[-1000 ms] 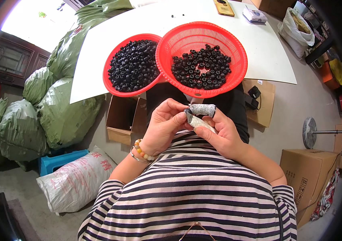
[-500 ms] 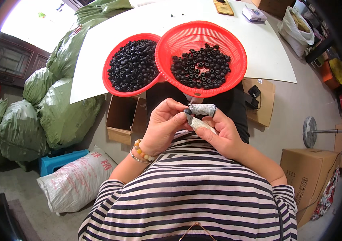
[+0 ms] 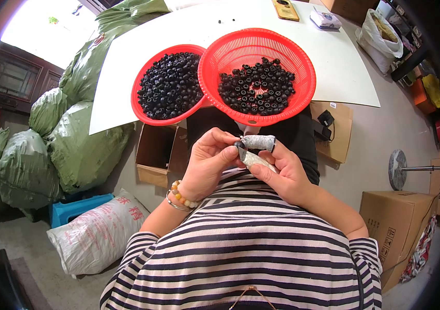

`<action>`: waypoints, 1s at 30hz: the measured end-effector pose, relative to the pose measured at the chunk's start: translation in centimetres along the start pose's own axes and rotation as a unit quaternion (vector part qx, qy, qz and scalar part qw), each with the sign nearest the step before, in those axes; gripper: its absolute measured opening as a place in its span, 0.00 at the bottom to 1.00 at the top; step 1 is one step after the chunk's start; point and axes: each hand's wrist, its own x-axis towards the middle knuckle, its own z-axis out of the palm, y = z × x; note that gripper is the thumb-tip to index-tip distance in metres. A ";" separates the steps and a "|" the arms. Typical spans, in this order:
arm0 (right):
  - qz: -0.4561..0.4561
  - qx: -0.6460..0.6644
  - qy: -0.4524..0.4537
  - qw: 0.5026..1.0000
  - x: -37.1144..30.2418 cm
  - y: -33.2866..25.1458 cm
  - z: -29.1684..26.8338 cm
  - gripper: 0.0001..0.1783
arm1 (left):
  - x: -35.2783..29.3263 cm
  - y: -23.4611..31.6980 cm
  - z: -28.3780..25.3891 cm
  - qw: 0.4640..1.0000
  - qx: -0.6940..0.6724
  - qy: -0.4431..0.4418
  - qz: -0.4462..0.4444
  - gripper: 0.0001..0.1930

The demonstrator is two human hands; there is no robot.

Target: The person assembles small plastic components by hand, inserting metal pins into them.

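Note:
Between the thumb and fingertips of my left hand (image 3: pixel 212 155) is a small black round piece (image 3: pixel 239 144). My right hand (image 3: pixel 287 168) is closed around the white wrapped handle (image 3: pixel 257 160) of a small knife, with its short metal blade (image 3: pixel 241 153) against the piece. A grey-white wrap (image 3: pixel 259 142) covers my right index finger, whose tip reaches the piece's far side. Beyond my hands, a red bowl (image 3: pixel 135 101) on the left is full of similar black pieces. A red slotted basket (image 3: pixel 305 67) overlaps its edge and holds more, many showing ring-shaped openings.
Both containers stand at the near edge of a white table (image 3: pixel 341 77), with a yellow phone-like object (image 3: pixel 286 9) and a small packet (image 3: pixel 325 19) farther back. Green sacks (image 3: pixel 88 150) crowd the left. Below the table is an open cardboard box (image 3: pixel 153 152); another box (image 3: pixel 398 227) stands right.
The black piece has turned slightly in my left fingers, and the blade has shifted a little along it. Both hands stay in nearly the same place.

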 end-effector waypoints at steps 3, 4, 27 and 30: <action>0.000 0.006 0.005 1.000 0.0 0.2 0.0 0.19 | 0.0 0.0 0.0 1.000 0.002 -0.004 0.005 0.05; 0.000 0.006 0.005 1.000 0.0 0.2 0.0 0.19 | 0.0 0.0 0.0 1.000 0.005 -0.002 0.007 0.05; 0.003 0.016 -0.018 1.000 0.1 -0.7 0.0 0.19 | 0.0 -0.3 -0.3 0.998 -0.065 0.010 -0.012 0.06; 0.006 0.023 -0.015 1.000 0.2 -0.7 0.1 0.19 | 0.1 -0.4 -0.3 0.998 -0.057 0.011 -0.003 0.05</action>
